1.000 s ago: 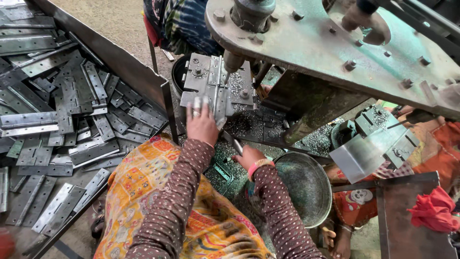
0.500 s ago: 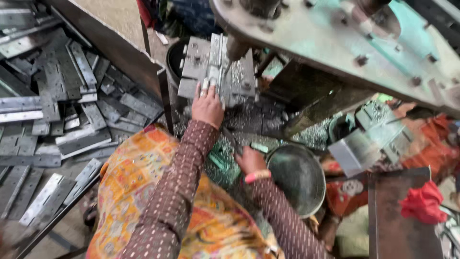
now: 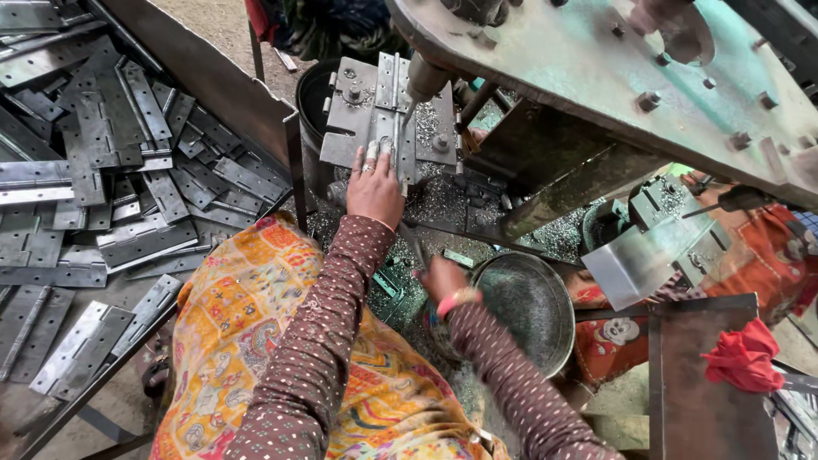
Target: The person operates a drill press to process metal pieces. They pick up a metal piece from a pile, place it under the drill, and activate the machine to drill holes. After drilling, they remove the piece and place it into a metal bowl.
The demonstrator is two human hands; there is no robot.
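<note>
The left hand [image 3: 373,189] lies flat with fingers spread on a grey steel hinge [image 3: 388,115] that sits opened out on the bed of a drill press — the fingertips press the near edge of the hinge, steadying it rather than closing around it. The drill spindle [image 3: 423,81] stands right over the hinge's knuckle line, just above the fingers. Silvery metal shavings [image 3: 443,200] cover the press bed around the hand. The right hand [image 3: 441,277] is lower and nearer the body, loosely curled beside the rim of a round metal basin [image 3: 532,319]; whether it grips anything cannot be told, as the fingers are turned away. Both arms wear brown dotted sleeves, with an orange bangle [image 3: 456,298] on the right wrist, and a yellow-orange patterned cloth [image 3: 247,332] covers the lap. Beyond a dark steel partition [image 3: 213,77] to the left lies a large heap of finished hinges [image 3: 111,162]. A bent steel sheet [image 3: 635,260] and a red rag [image 3: 745,358] sit to the right — well apart from both hands.
</note>
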